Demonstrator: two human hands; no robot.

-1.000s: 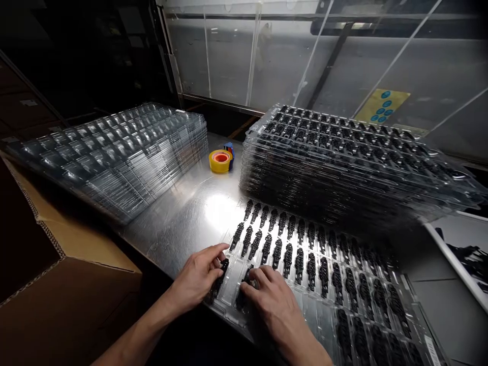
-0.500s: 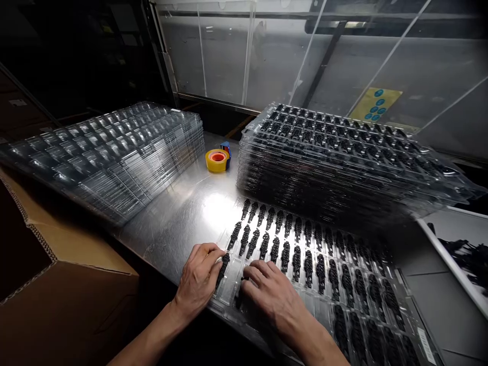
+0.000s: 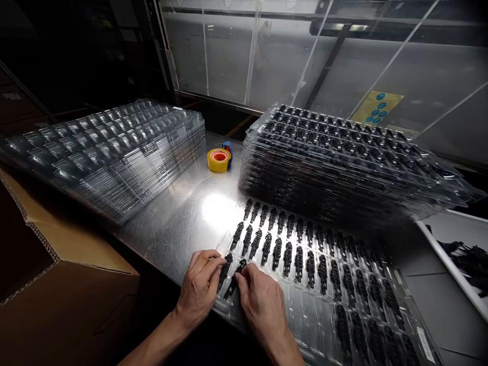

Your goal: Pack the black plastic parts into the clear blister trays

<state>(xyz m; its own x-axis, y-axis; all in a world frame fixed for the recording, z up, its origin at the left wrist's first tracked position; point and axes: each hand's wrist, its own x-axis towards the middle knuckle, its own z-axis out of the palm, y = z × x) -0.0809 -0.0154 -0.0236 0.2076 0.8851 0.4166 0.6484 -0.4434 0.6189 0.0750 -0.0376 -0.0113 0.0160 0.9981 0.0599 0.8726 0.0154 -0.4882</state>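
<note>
A clear plastic tray [image 3: 301, 315] with rows of small black parts lies flat on the metal table [image 3: 183, 218] in front of me. My left hand [image 3: 200, 287] rests at the tray's near left corner, fingers curled, fingertips on a black part [image 3: 224, 265] in the first pocket. My right hand [image 3: 259, 300] sits beside it, fingers bent, pinching a second black part [image 3: 233, 284] that lies aslant in the neighbouring pocket. Several pockets in the nearest row to the right of my hands hold nothing.
A tall stack of filled trays [image 3: 343, 162] stands behind the flat tray. A stack of empty clear trays [image 3: 107, 152] leans at the left. A yellow tape roll [image 3: 219, 160] sits between the stacks. An open cardboard box [image 3: 57, 284] stands at the lower left.
My right hand has slid left, close to my left hand. A black part now lies in the second pocket under its fingertips. My left hand has barely moved.
</note>
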